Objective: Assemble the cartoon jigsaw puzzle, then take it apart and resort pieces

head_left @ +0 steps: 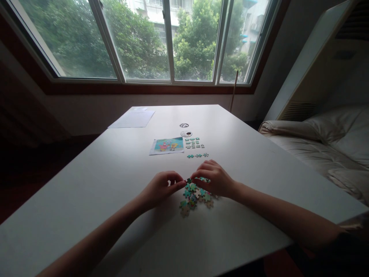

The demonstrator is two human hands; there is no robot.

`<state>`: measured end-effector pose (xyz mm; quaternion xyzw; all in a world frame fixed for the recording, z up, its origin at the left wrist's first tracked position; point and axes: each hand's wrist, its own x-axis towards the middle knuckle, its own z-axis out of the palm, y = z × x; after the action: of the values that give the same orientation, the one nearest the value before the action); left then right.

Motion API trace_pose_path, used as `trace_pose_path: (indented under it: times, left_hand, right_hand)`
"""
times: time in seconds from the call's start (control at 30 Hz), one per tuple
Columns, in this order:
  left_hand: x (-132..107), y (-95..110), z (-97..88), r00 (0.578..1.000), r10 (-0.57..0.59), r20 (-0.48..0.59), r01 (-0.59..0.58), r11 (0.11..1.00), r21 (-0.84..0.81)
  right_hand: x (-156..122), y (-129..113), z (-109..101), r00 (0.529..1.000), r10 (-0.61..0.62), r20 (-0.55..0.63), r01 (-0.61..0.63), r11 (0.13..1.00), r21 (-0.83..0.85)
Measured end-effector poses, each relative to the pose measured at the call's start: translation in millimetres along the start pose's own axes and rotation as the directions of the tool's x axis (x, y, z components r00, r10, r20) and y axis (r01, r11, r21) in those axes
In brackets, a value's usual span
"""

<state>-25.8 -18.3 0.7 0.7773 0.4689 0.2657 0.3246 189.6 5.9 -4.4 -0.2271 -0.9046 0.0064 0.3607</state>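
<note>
Between the fingertips of my left hand (167, 185) and my right hand (213, 177) is a small dark green puzzle piece (189, 180). My left thumb and forefinger pinch its left side, and my right fingertips meet it from the right. Right below both hands lies a loose pile of puzzle pieces (192, 194), mostly green and turquoise, some showing their beige backs. My right hand covers part of the pile. Beyond the hands, several pieces (198, 156) are laid out in rows. A colourful cartoon picture sheet (168, 146) lies to the left of these rows.
The white table (115, 184) reaches toward a window (170, 42). Two round discs (186, 134) lie behind the picture sheet, and white paper (132, 119) rests at the far left corner. A pale padded sofa (314, 142) stands on the right. A thin stick (234, 90) leans behind the table.
</note>
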Motion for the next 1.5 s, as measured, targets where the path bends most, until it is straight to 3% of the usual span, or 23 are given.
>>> trace_pose_path:
  times: [0.27,0.47,0.6,1.0,1.1,1.23,1.5]
  left_hand:
    - [-2,-1,-5.2,1.000,0.003,0.006,-0.003,1.000,0.006]
    - [-3,-13,-8.8,0.996,0.090,0.013,-0.091,0.983,0.162]
    - [-2,-17,-8.7,0.991,0.128,0.035,-0.132,0.967,0.216]
    - [-2,-16,-7.3,0.987,0.145,0.065,-0.156,0.961,0.229]
    - [-1,-15,-6.4,0.987,0.145,0.065,-0.157,0.962,0.225]
    - [-1,-13,-6.7,0.987,0.146,0.072,-0.158,0.965,0.210]
    - [-3,-12,-8.7,0.986,0.148,0.077,-0.161,0.964,0.212]
  right_hand:
    - [-2,11,-3,0.996,-0.067,-0.066,0.063,0.996,-0.067]
    - [-9,33,-7,0.975,0.030,-0.221,-0.048,0.996,-0.079]
    - [-12,40,-9,0.966,0.078,-0.247,-0.100,0.992,-0.079]
    - [-13,40,-9,0.974,0.119,-0.194,-0.133,0.989,-0.064]
    - [-9,39,-4,0.975,0.192,-0.108,-0.197,0.980,-0.035]
    - [0,39,5,0.948,0.315,0.037,-0.317,0.948,0.041]
    - [17,54,17,0.876,0.462,0.136,-0.469,0.883,0.021]
